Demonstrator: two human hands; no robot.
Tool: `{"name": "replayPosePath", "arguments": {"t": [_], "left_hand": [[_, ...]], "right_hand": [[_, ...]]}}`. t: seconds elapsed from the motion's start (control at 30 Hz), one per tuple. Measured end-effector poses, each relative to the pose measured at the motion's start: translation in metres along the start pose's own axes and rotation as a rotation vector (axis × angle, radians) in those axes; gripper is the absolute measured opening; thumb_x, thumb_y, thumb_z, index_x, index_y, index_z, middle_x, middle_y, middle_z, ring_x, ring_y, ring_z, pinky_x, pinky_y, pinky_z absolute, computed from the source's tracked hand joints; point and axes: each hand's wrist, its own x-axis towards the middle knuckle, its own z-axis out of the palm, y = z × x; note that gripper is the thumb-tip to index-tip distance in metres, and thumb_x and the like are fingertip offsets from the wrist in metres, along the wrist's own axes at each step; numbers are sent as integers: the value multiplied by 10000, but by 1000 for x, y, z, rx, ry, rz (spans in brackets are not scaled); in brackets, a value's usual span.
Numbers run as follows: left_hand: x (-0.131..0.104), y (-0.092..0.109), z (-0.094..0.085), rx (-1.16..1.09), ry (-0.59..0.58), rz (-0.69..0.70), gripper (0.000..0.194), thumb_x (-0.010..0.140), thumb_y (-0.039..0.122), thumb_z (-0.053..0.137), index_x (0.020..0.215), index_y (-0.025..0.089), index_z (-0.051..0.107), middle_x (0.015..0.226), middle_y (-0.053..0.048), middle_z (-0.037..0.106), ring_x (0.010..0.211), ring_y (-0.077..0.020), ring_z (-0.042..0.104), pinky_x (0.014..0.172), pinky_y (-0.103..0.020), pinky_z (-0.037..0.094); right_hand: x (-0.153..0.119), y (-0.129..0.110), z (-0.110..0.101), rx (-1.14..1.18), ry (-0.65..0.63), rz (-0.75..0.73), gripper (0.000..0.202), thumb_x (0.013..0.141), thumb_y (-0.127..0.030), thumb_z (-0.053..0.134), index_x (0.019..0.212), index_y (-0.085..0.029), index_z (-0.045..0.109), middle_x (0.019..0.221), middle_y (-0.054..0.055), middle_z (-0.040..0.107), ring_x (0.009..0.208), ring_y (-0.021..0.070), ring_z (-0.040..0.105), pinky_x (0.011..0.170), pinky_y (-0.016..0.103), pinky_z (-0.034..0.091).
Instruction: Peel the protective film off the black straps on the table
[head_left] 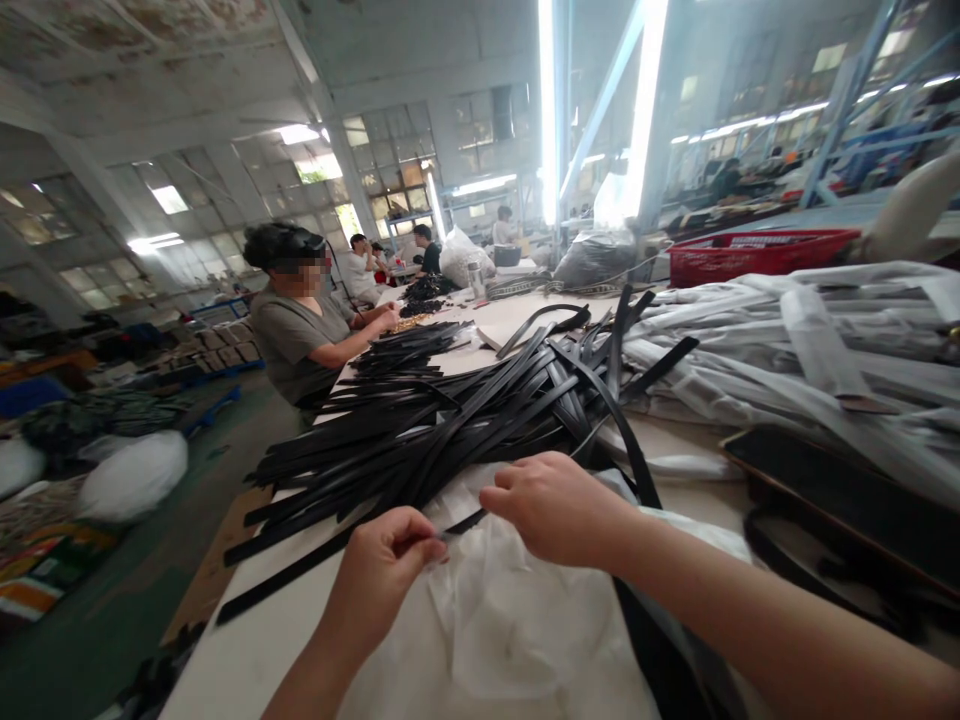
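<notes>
Near the table's front, my left hand [388, 565] pinches the edge of a thin translucent plastic sheet [517, 610] between thumb and fingers. To its right, my right hand [551, 505] is closed, its fingers curled down by a short dark strip end [466, 522] and the plastic; what it grips is hidden. The sheet lies below and between both hands. Just beyond them spreads a pile of long black strips [465, 420], some crossing one another and overhanging the table's left edge.
White-wrapped strips [810, 350] heap up on the right, before a red basket [757, 256]. A dark padded board [840, 500] sits at right. A person [296, 320] works at the table's left side. Filled plastic bags [596, 258] stand farther back.
</notes>
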Motion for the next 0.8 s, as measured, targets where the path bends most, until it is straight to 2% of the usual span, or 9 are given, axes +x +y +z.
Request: {"name": "replayPosePath", "arguments": {"t": [0.27, 0.5, 0.6, 0.7, 0.8], "left_hand": [[-10, 16, 9, 79, -132, 16, 138, 741, 257, 629, 634, 176, 663, 621, -13, 636, 623, -177, 561, 572, -247, 386], [-17, 23, 20, -80, -264, -68, 215, 753, 323, 645, 616, 159, 621, 601, -19, 629, 566, -143, 509, 527, -233, 352], [-15, 20, 15, -94, -277, -129, 252, 758, 365, 653, 624, 158, 602, 613, -43, 666, 560, -150, 534, 518, -235, 352], [-11, 16, 7, -42, -228, -151, 272, 767, 385, 654, 631, 155, 601, 620, -60, 690, 547, -152, 547, 503, -234, 339], [-9, 14, 4, -89, -218, -176, 278, 767, 398, 658, 644, 160, 586, 637, -72, 711, 569, -172, 594, 517, -239, 367]], "right_hand": [[-1, -2, -3, 22, -59, -114, 108, 720, -173, 560, 821, -197, 589, 705, 32, 657, 657, 173, 600, 526, 297, 213], [-2, -25, 5, 83, -82, -235, 115, 731, -232, 599, 831, -176, 589, 695, 26, 667, 603, 166, 596, 509, 293, 258], [0, -18, 6, 108, -23, -191, 100, 809, -257, 571, 850, -168, 591, 749, 35, 680, 702, 179, 618, 594, 305, 334], [2, 1, 6, 87, 7, -99, 193, 896, -280, 504, 779, -165, 605, 720, 49, 678, 741, 185, 617, 731, 328, 353], [5, 10, 9, 98, 22, -79, 198, 890, -247, 512, 737, -166, 607, 694, 42, 669, 733, 173, 602, 778, 328, 335]]}}
